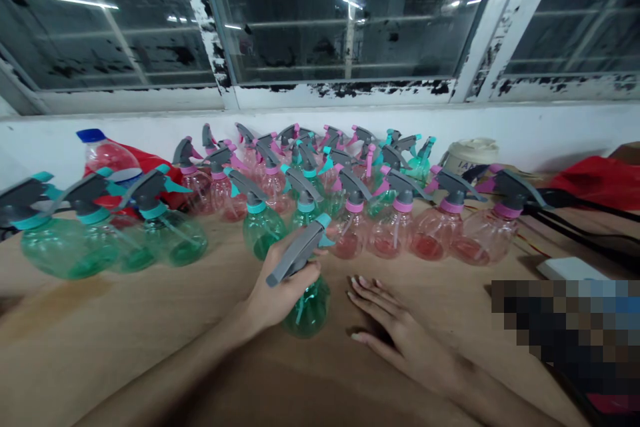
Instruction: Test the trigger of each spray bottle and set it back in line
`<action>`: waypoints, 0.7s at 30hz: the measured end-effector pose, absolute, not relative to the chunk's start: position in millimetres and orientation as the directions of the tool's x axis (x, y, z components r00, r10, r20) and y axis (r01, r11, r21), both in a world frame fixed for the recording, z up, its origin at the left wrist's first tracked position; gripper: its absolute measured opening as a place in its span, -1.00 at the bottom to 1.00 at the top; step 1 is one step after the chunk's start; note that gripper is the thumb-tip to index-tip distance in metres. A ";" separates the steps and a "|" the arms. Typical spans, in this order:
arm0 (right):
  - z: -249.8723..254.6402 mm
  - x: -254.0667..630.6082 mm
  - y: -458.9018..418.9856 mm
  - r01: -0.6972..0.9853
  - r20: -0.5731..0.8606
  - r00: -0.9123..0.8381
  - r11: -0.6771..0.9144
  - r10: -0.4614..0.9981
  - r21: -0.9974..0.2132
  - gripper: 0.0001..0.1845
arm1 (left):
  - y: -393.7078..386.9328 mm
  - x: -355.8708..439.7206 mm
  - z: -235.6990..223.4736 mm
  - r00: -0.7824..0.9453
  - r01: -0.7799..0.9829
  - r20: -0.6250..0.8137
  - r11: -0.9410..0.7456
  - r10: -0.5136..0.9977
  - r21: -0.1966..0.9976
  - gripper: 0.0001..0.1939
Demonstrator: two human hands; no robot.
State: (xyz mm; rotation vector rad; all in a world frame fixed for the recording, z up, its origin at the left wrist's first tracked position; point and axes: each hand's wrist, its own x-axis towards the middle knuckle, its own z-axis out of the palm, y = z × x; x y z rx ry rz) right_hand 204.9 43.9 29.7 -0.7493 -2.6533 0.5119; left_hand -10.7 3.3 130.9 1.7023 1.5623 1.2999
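My left hand (pixel 280 287) is wrapped round the neck of a green spray bottle (pixel 309 313) with a grey and teal trigger head. That bottle stands upright or nearly so at the front of the table; whether its base touches the wood I cannot tell. Flat on the tabletop to its right lies my right hand (pixel 395 323), fingers stretched out and holding nothing. Just behind the held bottle are another green spray bottle (pixel 263 227) and a pink spray bottle (pixel 349 233), part of a row of several.
Three green spray bottles (pixel 183 240) stand at the left of the wooden table (pixel 200 320). More bottles crowd the back by the wall. A blue-capped bottle (pixel 107 153) is at far left. At right are a pale tub (pixel 470 155), red cloth or plastic (pixel 597 181), black cables and a white box (pixel 573 268).
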 end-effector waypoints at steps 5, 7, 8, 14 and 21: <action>29.4 205.9 44.8 0.429 0.224 -0.803 0.796 0.553 -0.427 -0.42 | 4.3 -10.1 132.2 -0.083 0.414 0.327 -0.266 0.941 0.870 -0.60; 28.3 205.9 45.1 0.430 0.224 -0.802 0.796 0.553 -0.426 -0.41 | 4.3 -10.1 131.7 -0.089 0.394 0.314 -0.257 0.945 0.883 -0.61; 28.0 205.9 45.2 0.431 0.224 -0.802 0.796 0.553 -0.425 -0.41 | 4.2 -10.2 131.3 -0.089 0.388 0.307 -0.251 0.948 0.887 -0.61; 30.9 205.8 44.0 0.434 0.206 -0.807 0.793 0.553 -0.426 -0.42 | 3.8 -11.0 129.2 -0.082 0.331 0.276 -0.235 0.958 0.914 -0.60; 30.2 206.0 44.6 0.420 0.221 -0.807 0.794 0.548 -0.439 -0.42 | 2.6 -11.9 131.4 -0.104 0.425 0.288 -0.219 0.952 0.878 -0.61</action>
